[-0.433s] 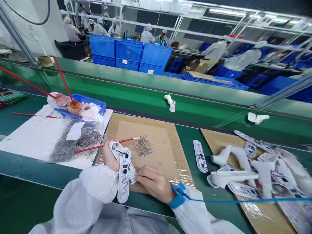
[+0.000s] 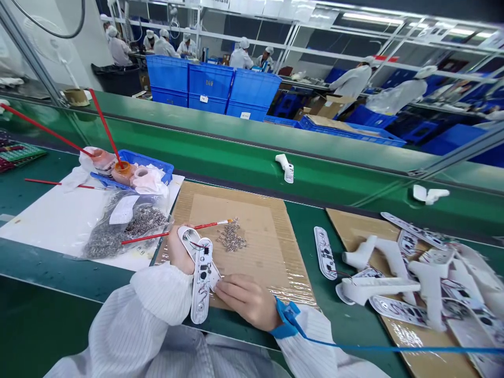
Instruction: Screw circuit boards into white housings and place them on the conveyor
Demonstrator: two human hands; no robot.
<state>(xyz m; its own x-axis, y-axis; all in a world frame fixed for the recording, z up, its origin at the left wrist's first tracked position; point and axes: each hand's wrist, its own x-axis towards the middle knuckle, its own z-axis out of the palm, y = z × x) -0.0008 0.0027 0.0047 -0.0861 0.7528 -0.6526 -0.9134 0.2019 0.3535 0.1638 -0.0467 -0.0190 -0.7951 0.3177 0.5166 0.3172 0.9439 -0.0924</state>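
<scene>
My left hand (image 2: 179, 253) is closed around a white plastic housing (image 2: 214, 275), its fingers mostly hidden behind it. A long white cover with a circuit board (image 2: 202, 283) hangs across the housing, joined to it by thin wires. My right hand (image 2: 249, 300) has its fingertips pinched at the housing's lower right end; anything small between them is hidden. A red-handled brush (image 2: 212, 225) passes behind the left hand, its tip close to a pile of small metal screws (image 2: 232, 236). Both lie over a cardboard sheet (image 2: 268, 252).
Left of the cardboard lie a plastic bag of small metal parts (image 2: 129, 226) and a blue tray (image 2: 167, 170) with jars and brushes. More white housings (image 2: 378, 287) are heaped at right. A green conveyor belt (image 2: 220, 157) runs behind. A blue cord (image 2: 354, 346) trails from my right wrist.
My right fingertips have shifted slightly left and up along the housing's end. The left hand keeps its hold, and the whole view has moved a little.
</scene>
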